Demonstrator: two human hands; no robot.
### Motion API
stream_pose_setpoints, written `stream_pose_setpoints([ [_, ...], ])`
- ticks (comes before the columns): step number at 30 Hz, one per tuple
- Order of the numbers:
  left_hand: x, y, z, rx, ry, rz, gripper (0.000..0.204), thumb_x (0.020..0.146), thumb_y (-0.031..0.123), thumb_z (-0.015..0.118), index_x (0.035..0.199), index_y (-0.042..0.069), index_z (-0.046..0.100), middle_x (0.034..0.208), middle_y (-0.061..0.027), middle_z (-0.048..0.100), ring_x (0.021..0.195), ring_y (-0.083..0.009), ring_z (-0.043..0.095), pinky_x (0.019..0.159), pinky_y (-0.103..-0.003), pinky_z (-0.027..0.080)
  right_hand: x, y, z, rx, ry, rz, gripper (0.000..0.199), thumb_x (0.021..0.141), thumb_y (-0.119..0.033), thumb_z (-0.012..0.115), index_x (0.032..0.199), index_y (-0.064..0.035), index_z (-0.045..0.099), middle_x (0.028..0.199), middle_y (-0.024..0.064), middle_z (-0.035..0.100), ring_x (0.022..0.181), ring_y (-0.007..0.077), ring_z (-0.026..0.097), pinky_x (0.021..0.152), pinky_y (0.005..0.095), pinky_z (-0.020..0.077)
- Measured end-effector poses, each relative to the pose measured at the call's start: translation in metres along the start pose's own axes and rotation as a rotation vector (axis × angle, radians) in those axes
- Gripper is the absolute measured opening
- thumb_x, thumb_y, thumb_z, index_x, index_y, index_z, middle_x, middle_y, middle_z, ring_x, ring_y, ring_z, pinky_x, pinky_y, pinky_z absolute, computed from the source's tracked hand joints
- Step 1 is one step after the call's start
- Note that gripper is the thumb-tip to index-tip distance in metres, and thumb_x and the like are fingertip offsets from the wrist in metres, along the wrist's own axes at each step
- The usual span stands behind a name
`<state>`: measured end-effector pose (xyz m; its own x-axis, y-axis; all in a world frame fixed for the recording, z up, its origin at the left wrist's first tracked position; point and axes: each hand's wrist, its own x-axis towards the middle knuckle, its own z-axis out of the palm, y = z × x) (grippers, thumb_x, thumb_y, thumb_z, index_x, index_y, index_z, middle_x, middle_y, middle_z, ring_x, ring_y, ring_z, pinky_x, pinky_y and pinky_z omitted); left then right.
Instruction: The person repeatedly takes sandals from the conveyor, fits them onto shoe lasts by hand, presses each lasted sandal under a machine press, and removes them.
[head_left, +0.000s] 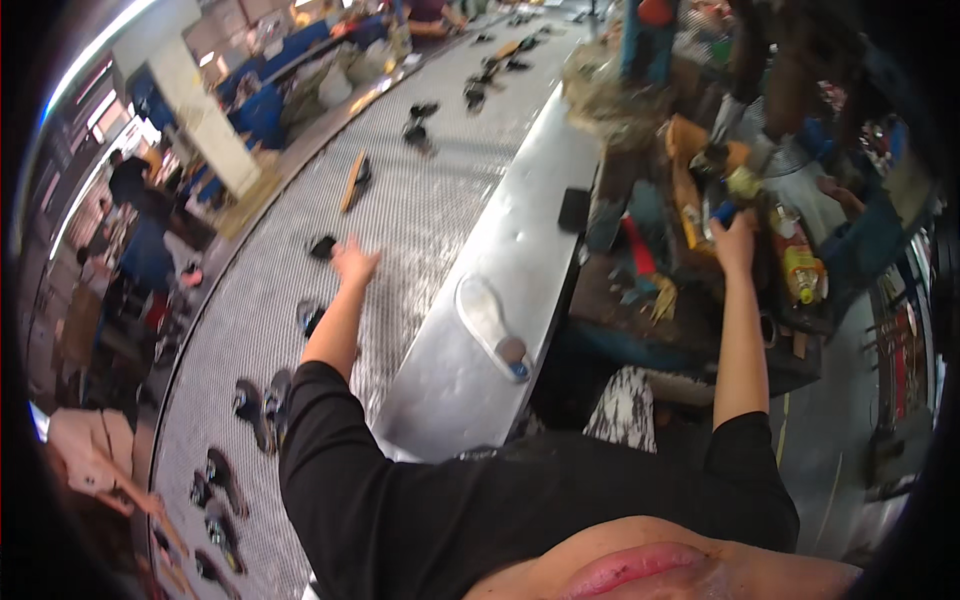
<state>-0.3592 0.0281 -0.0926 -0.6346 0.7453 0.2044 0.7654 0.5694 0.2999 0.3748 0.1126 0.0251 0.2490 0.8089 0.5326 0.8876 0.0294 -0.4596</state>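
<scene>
Over the metal mesh conveyor, my left hand is stretched out with its fingers apart. Close to its fingertips lies a small black sandal; whether they touch is hard to tell. My right hand reaches over the cluttered bench at the right, its fingers closed around a small blue object whose kind I cannot make out. Between my arms, a pale shoe sole with a brown patch and a blue tip at its near end lies on the shiny metal ledge.
Black sandals are scattered along the conveyor, with a tan strip beyond my left hand. A bottle with yellow liquid and a red-handled tool lie on the bench. Another person's arm is at the lower left.
</scene>
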Motion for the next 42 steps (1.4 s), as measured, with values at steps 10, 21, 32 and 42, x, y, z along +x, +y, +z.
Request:
stream_pose_setpoints([
  [10,-0.044,0.022,0.062,-0.157,0.115,0.1,0.032,0.076,0.022,0.073,0.099,0.002,0.062,0.121,-0.0141,0.057,0.112,-0.0358,0.053,0.094,-0.044,0.046,-0.055,-0.015,0.027,-0.014,0.079,0.042,0.076,0.079,-0.039,0.072,0.138,-0.0018,0.04,0.122,0.0245,0.057,0.112,0.0409,0.056,0.092,0.0483,0.0456],
  [21,-0.205,0.057,-0.058,-2.092,-0.416,-0.154,0.067,0.082,-0.001,0.06,0.142,0.003,0.028,0.106,-0.0153,0.06,0.093,-0.0251,0.063,0.081,-0.033,0.05,-0.116,-0.026,0.041,0.155,0.161,0.11,0.073,0.075,-0.026,0.078,0.135,-0.0012,0.045,0.112,0.0227,0.064,0.1,0.041,0.063,0.088,0.0459,0.0488],
  [32,-0.255,0.161,-0.053,-1.889,-1.624,-0.088,0.056,0.083,-0.003,0.06,0.135,0.005,0.04,0.113,-0.0211,0.063,0.103,-0.0328,0.065,0.081,-0.041,0.057,-0.279,-0.216,-0.002,1.16,-0.309,-0.079,0.052,0.07,0.003,0.071,0.113,-0.0068,0.043,0.135,0.0152,0.05,0.13,0.0271,0.043,0.11,0.0413,0.0296],
  [42,-0.242,0.178,-0.048,-1.499,-0.728,-0.04,0.044,0.093,0.039,0.06,0.114,0.001,0.053,0.094,-0.009,0.063,0.079,-0.017,0.061,0.071,-0.034,0.051,-0.314,-0.215,-0.008,1.074,-0.532,-0.361,0.055,0.069,-0.003,0.073,0.112,-0.0086,0.04,0.14,0.0182,0.046,0.141,0.035,0.032,0.113,0.0445,0.023],
])
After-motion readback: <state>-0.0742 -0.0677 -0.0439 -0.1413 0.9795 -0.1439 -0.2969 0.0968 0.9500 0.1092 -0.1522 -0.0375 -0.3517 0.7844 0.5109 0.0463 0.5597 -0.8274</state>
